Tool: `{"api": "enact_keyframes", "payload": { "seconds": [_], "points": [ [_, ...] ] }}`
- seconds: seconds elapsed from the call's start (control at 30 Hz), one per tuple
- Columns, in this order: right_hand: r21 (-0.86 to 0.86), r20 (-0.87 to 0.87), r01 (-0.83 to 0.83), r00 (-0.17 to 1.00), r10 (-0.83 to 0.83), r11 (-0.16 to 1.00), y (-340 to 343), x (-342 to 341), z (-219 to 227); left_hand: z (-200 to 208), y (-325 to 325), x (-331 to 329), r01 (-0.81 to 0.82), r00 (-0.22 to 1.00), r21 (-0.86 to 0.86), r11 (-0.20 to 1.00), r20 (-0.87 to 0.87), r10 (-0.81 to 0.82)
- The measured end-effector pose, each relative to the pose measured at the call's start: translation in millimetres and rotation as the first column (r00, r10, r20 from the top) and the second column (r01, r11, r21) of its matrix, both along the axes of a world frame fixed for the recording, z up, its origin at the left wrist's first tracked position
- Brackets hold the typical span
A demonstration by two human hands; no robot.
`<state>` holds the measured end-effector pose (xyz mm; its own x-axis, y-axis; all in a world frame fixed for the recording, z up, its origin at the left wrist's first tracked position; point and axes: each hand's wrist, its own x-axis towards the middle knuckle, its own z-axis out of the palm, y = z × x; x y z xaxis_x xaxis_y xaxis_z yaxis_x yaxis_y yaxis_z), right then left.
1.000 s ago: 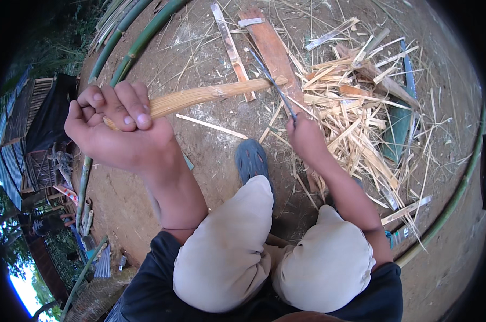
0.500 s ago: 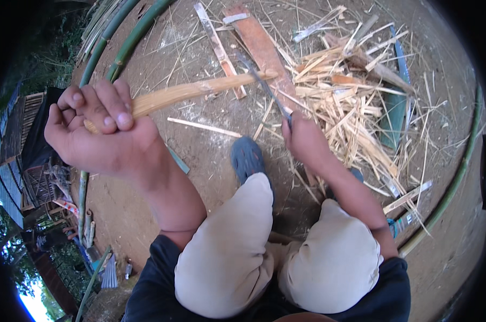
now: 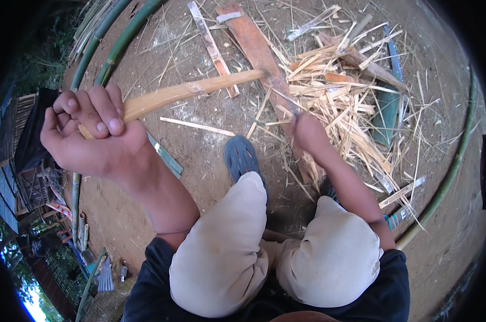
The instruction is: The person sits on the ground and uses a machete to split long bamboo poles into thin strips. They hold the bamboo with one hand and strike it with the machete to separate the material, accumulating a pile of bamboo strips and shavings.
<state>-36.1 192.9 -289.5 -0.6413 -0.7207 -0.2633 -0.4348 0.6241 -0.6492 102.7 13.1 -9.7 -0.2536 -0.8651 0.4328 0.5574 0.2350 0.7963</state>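
One left hand (image 3: 92,121), ten o'clock, clamps a pale strip (image 3: 184,91), tip over plank (image 3: 254,43) seemingly for backing; right hand (image 3: 310,137), apart, two o'clock, grips blurred knife (image 3: 284,98).

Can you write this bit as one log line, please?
Left hand: holding stick | Right hand: holding knife | Nearby: brown board, wood scraps, shoe

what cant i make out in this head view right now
In the head view:
- Knife: blade blurred; most of the handle hidden inside the right hand.
- Wooden stick: gripped part hidden by the left hand.
- Right shoe: mostly hidden by the right knee.
- Green pole: cut off by the top edge.
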Motion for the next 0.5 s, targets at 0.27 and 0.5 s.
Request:
{"api": "enact_keyframes", "payload": {
  "seconds": [0.27, 0.5],
  "points": [
    [0.181, 0.003, 0.040, 0.999, -0.041, 0.983, 28, 1, -24, -14, -16, 24, 0.525, 0.851, -0.101, 0.845, 0.078, -0.520],
    [-0.441, -0.447, -0.213, 0.895, -0.008, 0.872, 12, 13, 74, -29, 54, 19, 0.761, 0.645, -0.331, 0.557, 0.301, -0.703]
  ]
}}
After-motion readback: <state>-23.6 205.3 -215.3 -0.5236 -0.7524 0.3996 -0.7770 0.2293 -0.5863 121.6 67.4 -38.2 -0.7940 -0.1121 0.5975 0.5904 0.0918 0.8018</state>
